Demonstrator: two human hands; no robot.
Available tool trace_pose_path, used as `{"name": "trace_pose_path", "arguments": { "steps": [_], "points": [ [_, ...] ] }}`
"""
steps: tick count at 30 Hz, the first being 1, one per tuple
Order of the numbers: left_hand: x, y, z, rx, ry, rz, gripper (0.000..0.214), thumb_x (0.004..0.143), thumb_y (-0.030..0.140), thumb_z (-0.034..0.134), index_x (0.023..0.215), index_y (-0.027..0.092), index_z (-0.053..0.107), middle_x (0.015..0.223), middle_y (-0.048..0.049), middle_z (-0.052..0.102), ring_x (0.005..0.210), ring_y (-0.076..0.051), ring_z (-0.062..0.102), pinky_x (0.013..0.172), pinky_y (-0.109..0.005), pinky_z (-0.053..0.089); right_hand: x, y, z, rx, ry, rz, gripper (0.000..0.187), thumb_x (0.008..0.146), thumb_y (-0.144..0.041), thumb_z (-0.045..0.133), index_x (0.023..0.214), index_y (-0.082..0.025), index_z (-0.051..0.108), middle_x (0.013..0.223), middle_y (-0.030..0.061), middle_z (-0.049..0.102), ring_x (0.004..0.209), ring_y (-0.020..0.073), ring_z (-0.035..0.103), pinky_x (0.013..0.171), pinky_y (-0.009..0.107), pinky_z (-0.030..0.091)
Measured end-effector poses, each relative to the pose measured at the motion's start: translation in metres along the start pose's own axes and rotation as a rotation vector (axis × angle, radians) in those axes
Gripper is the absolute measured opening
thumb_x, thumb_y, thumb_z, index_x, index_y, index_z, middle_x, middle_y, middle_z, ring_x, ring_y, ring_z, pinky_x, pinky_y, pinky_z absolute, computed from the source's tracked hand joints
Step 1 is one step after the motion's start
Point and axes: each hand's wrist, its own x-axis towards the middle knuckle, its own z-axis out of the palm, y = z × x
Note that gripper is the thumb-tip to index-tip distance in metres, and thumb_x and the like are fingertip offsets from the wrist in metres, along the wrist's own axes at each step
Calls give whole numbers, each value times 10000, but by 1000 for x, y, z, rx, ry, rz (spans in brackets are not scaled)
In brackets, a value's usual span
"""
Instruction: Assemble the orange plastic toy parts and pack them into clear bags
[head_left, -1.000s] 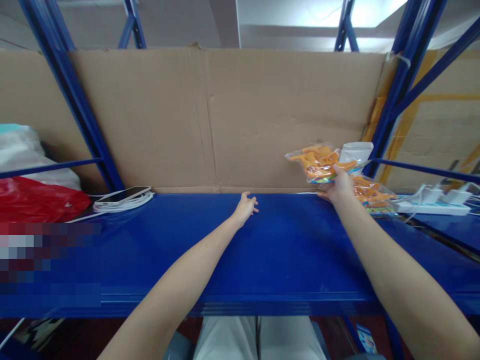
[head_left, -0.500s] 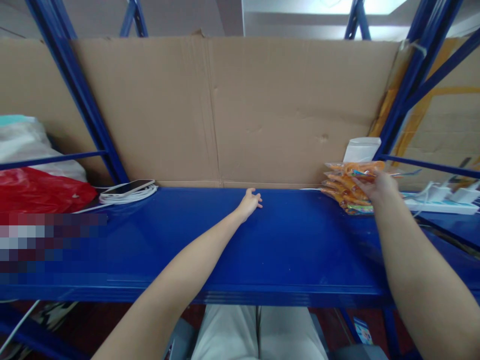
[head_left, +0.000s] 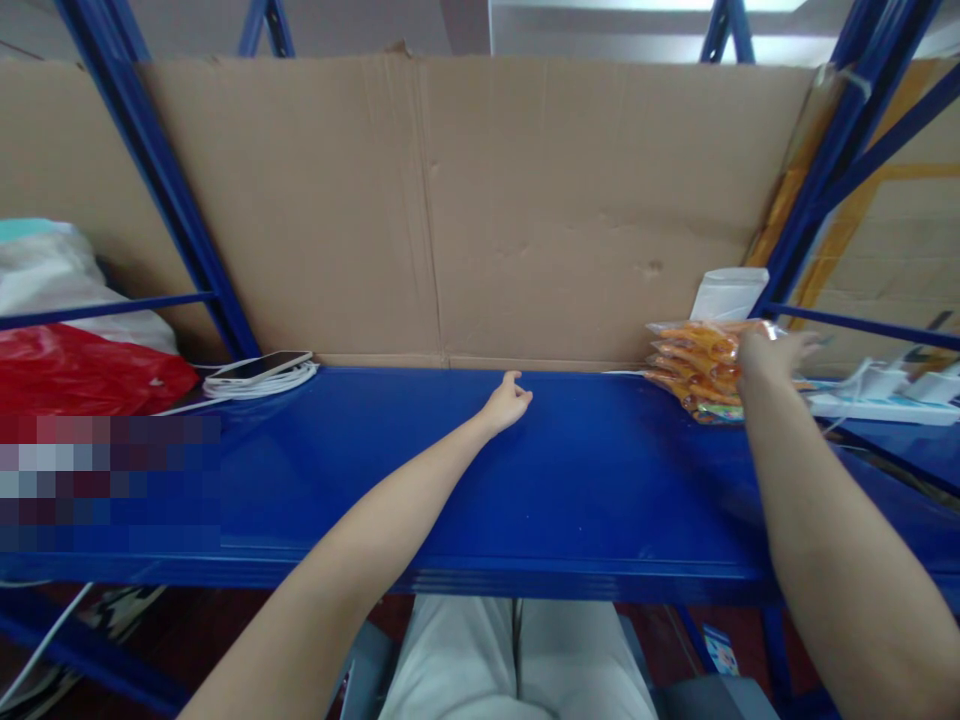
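A stack of clear bags of orange items [head_left: 694,370] lies on the blue shelf [head_left: 465,480] at the right, near the blue upright post. My right hand [head_left: 772,355] rests on top of the stack with its fingers spread flat over the top bag. My left hand [head_left: 508,403] lies on the shelf surface near the cardboard backing, fingers loosely curled, holding nothing.
A cardboard sheet [head_left: 450,210] backs the shelf. A phone [head_left: 259,366] lies on coiled white cable at the left, beside a red bag [head_left: 82,375]. A white pouch [head_left: 727,293] stands behind the stack. A white power strip [head_left: 877,400] with plugs sits at far right.
My right hand lowered the lifted bag of orange items onto the stack and now rests flat on top. My left hand stayed in place.
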Motion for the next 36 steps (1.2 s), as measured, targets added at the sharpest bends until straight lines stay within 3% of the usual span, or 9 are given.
{"name": "trace_pose_path", "arguments": {
  "steps": [3, 8, 10, 13, 16, 18, 23, 27, 36],
  "points": [
    [-4, -3, 0, 120, -37, 108, 464, 678, 93, 617, 1118, 187, 503, 865, -73, 633, 861, -211, 596, 880, -362, 404, -16, -13, -4, -101, 150, 30, 630, 758, -257, 513, 1346, -221, 289, 1424, 151, 196, 1334, 382, 32, 1022, 604, 36],
    [-10, -8, 1, 420, -168, 311, 263, 704, 162, 597, 963, 207, 612, 1167, -100, 588, 1171, -266, 466, 1032, -443, 247, -50, -45, 7, -213, 41, -404, 696, 727, -174, 503, 1365, -144, 228, 1460, 183, 86, 1337, 367, 28, 999, 633, 77],
    [-10, -9, 2, 479, -223, 311, 215, 741, 181, 555, 941, 200, 631, 1213, -95, 566, 1208, -248, 438, 1046, -418, 236, -65, -51, 21, -239, -95, -518, 665, 730, -148, 475, 1354, -102, 252, 1457, 200, 100, 1339, 346, 56, 1010, 614, 96],
    [-9, -10, 3, 462, -249, 277, 239, 746, 202, 549, 970, 199, 633, 1244, -78, 547, 1239, -215, 405, 1056, -368, 233, -93, -49, 49, -263, -455, -672, 543, 795, -174, 404, 1329, -109, 334, 1467, 162, 141, 1347, 299, 108, 1036, 569, 114],
    [-8, -12, 4, 507, -265, 271, 277, 756, 228, 541, 1018, 195, 622, 1284, -78, 508, 1258, -205, 380, 1064, -360, 217, -120, -39, 77, -312, -910, -614, 470, 836, -292, 416, 1281, -142, 443, 1416, 159, 303, 1306, 278, 266, 1052, 487, 197],
    [-7, -13, 5, 548, -262, 285, 287, 764, 236, 527, 1033, 194, 617, 1288, -82, 503, 1254, -201, 385, 1062, -358, 218, -130, -32, 90, -348, -1103, -508, 453, 863, -344, 375, 1264, -162, 480, 1365, 152, 394, 1280, 273, 325, 1042, 489, 220],
    [-6, -15, 6, 556, -197, 346, 254, 754, 226, 523, 981, 185, 630, 1214, -116, 564, 1190, -225, 465, 1033, -377, 270, -130, -21, 96, -315, -1128, -509, 451, 874, -391, 364, 1259, -201, 497, 1346, 105, 431, 1272, 246, 345, 1045, 462, 235],
    [-7, -13, 6, 617, -246, 363, 267, 779, 219, 484, 999, 159, 622, 1244, -153, 531, 1211, -252, 438, 1028, -405, 267, -127, -19, 94, -299, -1139, -514, 464, 863, -413, 400, 1248, -180, 513, 1337, 111, 441, 1266, 241, 357, 1054, 431, 235],
    [-6, -17, 6, 579, -208, 359, 261, 764, 238, 512, 1001, 183, 605, 1219, -130, 559, 1192, -236, 462, 1034, -392, 265, -131, -31, 91, -413, -1153, -550, 449, 867, -262, 385, 1275, -101, 481, 1346, 139, 413, 1262, 248, 362, 1044, 403, 270]
  ]
}}
